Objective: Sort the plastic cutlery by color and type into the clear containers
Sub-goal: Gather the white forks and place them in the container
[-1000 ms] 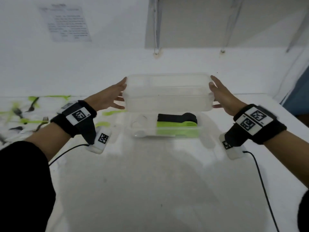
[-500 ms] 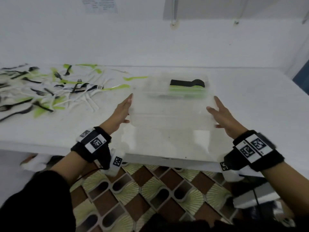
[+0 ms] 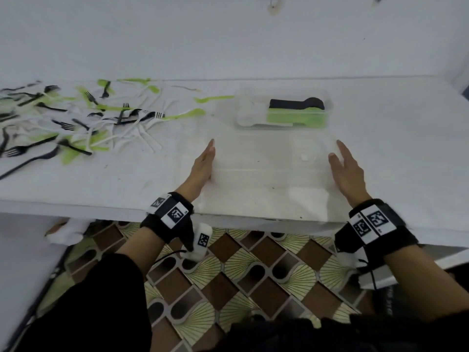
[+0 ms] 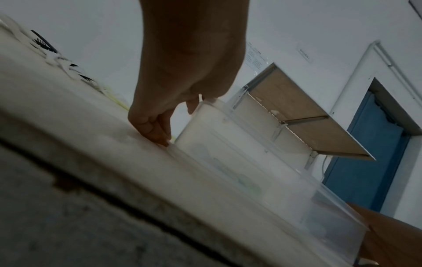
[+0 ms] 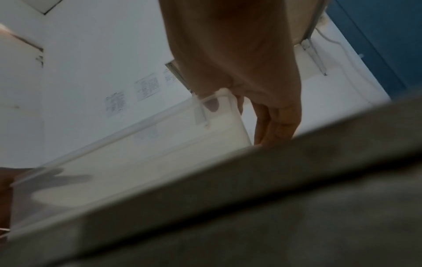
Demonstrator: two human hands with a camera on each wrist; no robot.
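An empty clear container (image 3: 269, 168) sits on the white table near its front edge. My left hand (image 3: 204, 163) lies flat against its left wall and my right hand (image 3: 346, 166) against its right wall, fingers straight. In the left wrist view the left hand (image 4: 182, 72) touches the container (image 4: 239, 153) with fingertips down at the tabletop. The right wrist view shows the right hand (image 5: 239, 63) beside the container's corner (image 5: 219, 115). Behind stands a second clear container (image 3: 330, 107) with stacked black (image 3: 297, 104), green (image 3: 294, 118) and white cutlery (image 3: 251, 115).
A loose pile of black, white and green forks and other cutlery (image 3: 76, 118) is spread over the table's left part. Two green pieces (image 3: 213, 98) lie between the pile and the filled container. The table's front edge (image 3: 101, 207) is close to my wrists, with tiled floor (image 3: 241, 275) below.
The empty container, held up between both hands a second ago, has come down onto the table in front of the filled one. The head view has tilted downward.
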